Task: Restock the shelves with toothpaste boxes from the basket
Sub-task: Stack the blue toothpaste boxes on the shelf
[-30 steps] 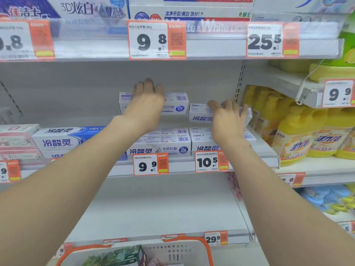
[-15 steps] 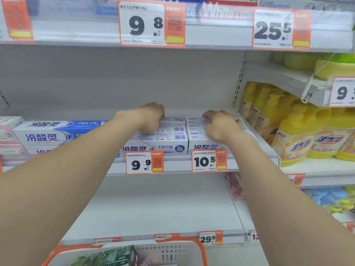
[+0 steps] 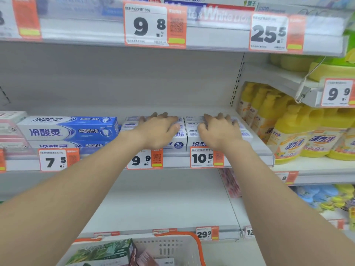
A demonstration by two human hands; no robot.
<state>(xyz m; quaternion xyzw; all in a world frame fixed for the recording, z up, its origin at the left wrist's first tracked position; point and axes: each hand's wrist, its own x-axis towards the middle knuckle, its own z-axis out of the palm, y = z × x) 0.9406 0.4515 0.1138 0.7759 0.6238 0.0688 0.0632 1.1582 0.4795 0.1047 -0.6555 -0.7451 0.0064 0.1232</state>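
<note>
Two stacks of white toothpaste boxes stand side by side on the middle shelf (image 3: 176,164). My left hand (image 3: 157,129) lies flat on top of the left stack (image 3: 179,142), fingers stretched out. My right hand (image 3: 219,129) rests flat on the right stack (image 3: 247,134) in the same way. Neither hand grips a box. At the bottom of the view the white basket with orange rim (image 3: 196,246) holds a green toothpaste box (image 3: 103,252) and a pinkish box (image 3: 146,259).
Blue and white toothpaste boxes (image 3: 71,129) fill the shelf to the left. Yellow pump bottles (image 3: 299,135) stand to the right. The upper shelf edge (image 3: 211,37) with price tags hangs overhead. A bare lower shelf (image 3: 157,206) lies under my arms.
Both hands brought a box each down onto the two stacks, then flattened on top. The view tilted down a little.
</note>
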